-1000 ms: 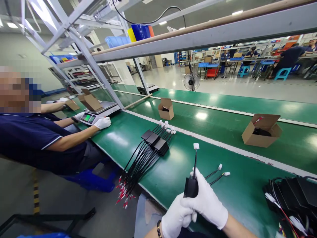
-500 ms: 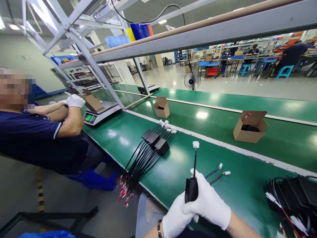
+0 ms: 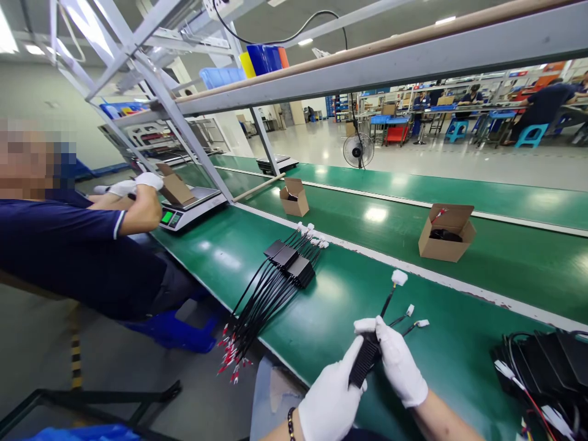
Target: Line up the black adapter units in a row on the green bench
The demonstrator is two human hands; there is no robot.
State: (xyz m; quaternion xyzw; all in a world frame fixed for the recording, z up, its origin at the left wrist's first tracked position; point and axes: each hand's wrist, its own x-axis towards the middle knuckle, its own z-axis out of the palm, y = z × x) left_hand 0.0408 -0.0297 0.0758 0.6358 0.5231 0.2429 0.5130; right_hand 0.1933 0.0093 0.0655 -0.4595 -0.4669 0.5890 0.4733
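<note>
My left hand [image 3: 337, 389], in a white glove, is closed around a black ribbed module [image 3: 365, 360] over the front of the green bench. From its far end a short black cable rises to a white connector [image 3: 399, 278]. My gloved right hand [image 3: 400, 362] pinches at the base of that cable, against the module's end; its fingertips partly hide the exact grip. Beyond the right fingers, two thin black leads end in small white connectors [image 3: 422, 323]. To the left, similar black modules [image 3: 289, 260] lie stacked, their cables running to red-tipped ends over the bench edge.
More black modules with coiled cables [image 3: 546, 367] are piled at right. Open cardboard boxes [image 3: 445, 248] ride the green conveyor behind a pale rail. At left, a co-worker in white gloves sits beside a scale [image 3: 190, 208] bearing a cardboard box. A shelf beam [image 3: 367, 70] crosses above.
The module has tilted, its ribbed face now showing, and its connector has swung right. My right hand has shifted from around the module to the cable base. The conveyor boxes have moved left.
</note>
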